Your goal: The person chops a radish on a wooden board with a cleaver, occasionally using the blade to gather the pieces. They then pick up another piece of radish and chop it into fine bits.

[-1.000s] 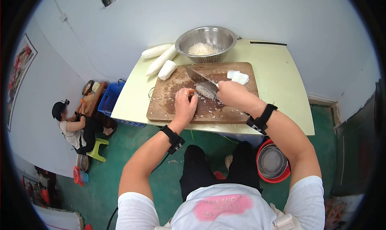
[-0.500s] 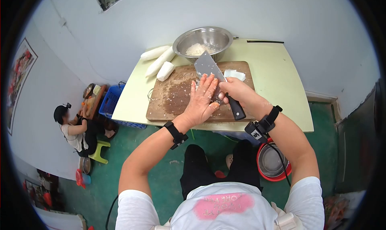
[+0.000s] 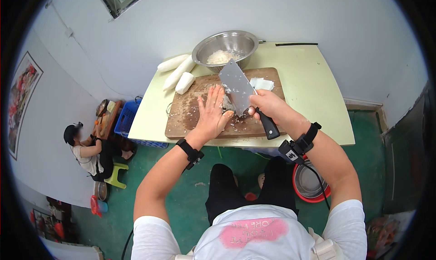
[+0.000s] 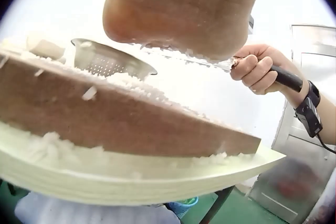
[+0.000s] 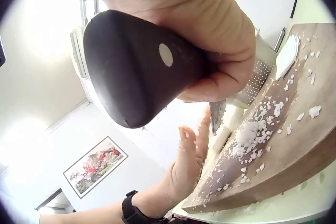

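Observation:
My right hand (image 3: 272, 106) grips a cleaver (image 3: 236, 83) by its black handle, with the broad blade raised and tilted over the cutting board (image 3: 188, 121). Bits of white vegetable cling to the blade. Beside the blade on the left, my left hand (image 3: 210, 117) is spread over the board with fingers straight, holding nothing. A small heap of chopped white radish (image 5: 251, 134) lies on the wood below the blade, with crumbs scattered around it. White slices (image 3: 262, 83) rest at the board's back right. A cut radish chunk (image 3: 185, 83) sits at its back left corner.
Behind the board stands a metal colander (image 3: 245, 47) with chopped white bits inside. Long white radishes (image 3: 179, 74) lie to its left on the pale table (image 3: 315, 101). Another person (image 3: 88, 151) sits at the far left by a blue basket (image 3: 128, 118).
The cleaver has risen from low on the board and tilted up. My left hand went from bent fingers near the chopped heap to spread fingers at the blade, then shifted left, away from it.

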Available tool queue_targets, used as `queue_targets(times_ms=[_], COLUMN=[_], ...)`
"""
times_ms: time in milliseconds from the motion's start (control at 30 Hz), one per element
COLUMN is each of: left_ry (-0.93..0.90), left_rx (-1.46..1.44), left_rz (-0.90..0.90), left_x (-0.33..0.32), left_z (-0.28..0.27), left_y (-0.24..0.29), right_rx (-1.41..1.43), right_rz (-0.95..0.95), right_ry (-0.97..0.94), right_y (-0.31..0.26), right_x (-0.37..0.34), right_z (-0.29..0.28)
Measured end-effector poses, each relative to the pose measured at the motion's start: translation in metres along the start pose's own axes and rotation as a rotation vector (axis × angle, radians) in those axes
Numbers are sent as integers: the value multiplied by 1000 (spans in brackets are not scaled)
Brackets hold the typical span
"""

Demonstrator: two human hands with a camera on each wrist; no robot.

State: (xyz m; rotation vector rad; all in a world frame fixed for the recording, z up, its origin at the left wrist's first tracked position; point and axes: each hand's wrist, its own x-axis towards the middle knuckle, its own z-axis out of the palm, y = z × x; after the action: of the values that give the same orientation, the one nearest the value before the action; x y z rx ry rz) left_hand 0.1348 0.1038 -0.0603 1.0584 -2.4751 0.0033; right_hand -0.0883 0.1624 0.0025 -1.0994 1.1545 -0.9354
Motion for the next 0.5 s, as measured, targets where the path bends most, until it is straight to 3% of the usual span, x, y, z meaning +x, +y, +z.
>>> queue_targets(times_ms=[133, 200, 300, 367, 400, 467, 500], left_ry=[-23, -6, -20, -117, -116, 150, 269], left_rx=[35, 18, -11, -110, -110, -1134, -1354], left_rz=[132, 115, -24, -313, -313, -437, -589], left_x=[15, 17, 14, 13, 17, 25, 35], left_z=[-13, -8, 5, 11, 7, 3, -28], left_y=[17, 15, -10, -31, -37, -49, -6], right_rx=[-18, -32, -21, 11, 47, 118, 187], right_rz=[-19, -20, -55, -60, -64, -36, -37], right_ry=[-25, -40, -28, -32, -40, -59, -99], right_y=[3, -1, -3, -8, -11, -14, -15], right_x=[3, -3, -12, -17, -19, -20, -19], right_z=[8, 10, 6, -2, -4, -3, -2])
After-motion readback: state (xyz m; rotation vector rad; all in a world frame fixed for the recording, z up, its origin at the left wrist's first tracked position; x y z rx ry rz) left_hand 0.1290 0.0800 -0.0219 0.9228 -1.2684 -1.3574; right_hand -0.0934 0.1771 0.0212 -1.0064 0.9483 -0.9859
